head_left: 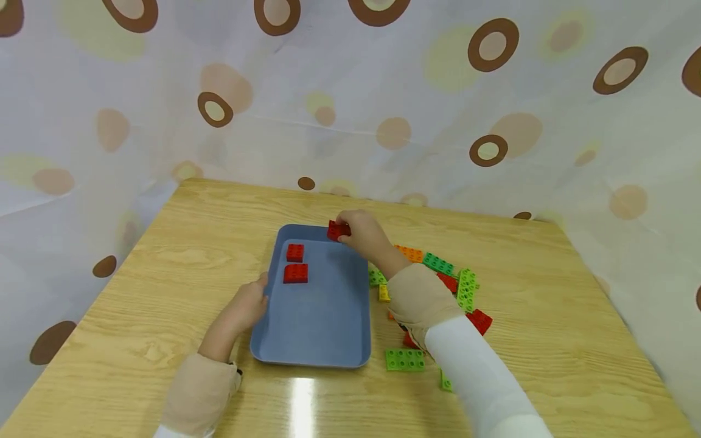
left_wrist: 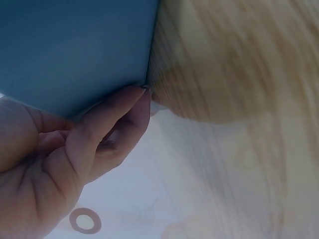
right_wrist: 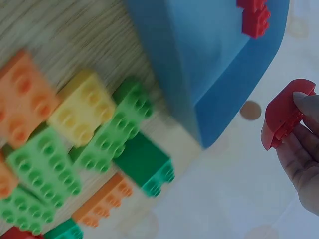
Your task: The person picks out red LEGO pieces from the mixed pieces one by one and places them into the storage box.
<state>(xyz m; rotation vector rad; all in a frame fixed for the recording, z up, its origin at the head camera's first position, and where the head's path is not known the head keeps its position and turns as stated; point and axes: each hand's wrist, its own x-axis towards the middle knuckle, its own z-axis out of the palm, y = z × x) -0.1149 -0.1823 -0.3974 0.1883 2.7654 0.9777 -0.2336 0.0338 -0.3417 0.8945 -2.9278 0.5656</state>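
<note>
One tray [head_left: 323, 328] holding two red bricks [head_left: 296, 274] toward eleven o'clock; one further red brick [head_left: 336, 232] in the right fingers [head_left: 350, 220], at its one o'clock. Toward three, one yellow brick [head_left: 384, 294]; other bricks [head_left: 438, 263] there, partly hidden, cannot be counted.

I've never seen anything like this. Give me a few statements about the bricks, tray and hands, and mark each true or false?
1. The right hand holds a red brick. True.
2. The left hand holds a yellow brick. False: the left hand touches the tray.
3. Other red bricks lie in the tray. True.
4. All green bricks lie in the tray. False: green bricks lie on the table.
5. The tray is round. False: it is rectangular with rounded corners.
</note>
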